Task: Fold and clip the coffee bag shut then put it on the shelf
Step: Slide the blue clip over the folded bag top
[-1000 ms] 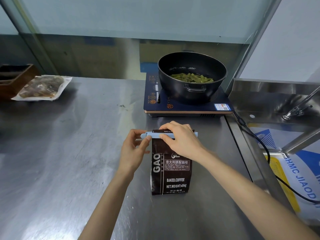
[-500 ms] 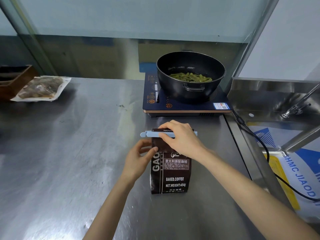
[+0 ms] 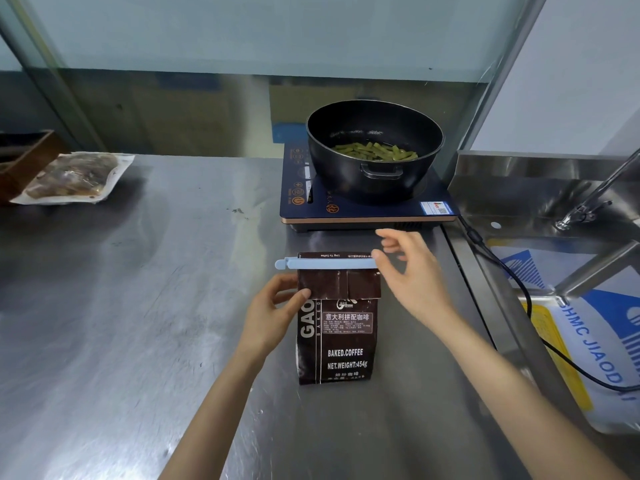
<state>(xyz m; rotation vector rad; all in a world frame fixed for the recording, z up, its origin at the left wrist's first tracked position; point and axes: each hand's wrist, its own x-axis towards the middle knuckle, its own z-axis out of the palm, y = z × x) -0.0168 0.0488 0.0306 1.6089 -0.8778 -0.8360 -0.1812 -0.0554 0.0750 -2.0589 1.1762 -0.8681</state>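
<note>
A dark brown coffee bag stands upright on the steel counter, its top folded down. A light blue clip lies closed across the fold. My left hand grips the bag's left edge just under the clip, thumb on the front. Just off the clip's right end, my right hand hovers with fingers spread, the thumb tip close to or touching that end. No shelf is in view.
Behind the bag an induction cooker carries a black pot of green beans. Its cord runs right past a sink and faucet. A vacuum-packed food pouch and a wooden box sit at far left.
My right hand has lifted off the clip and moved right, fingers opening. My left hand slid down from the clip's left end to the bag's side.
</note>
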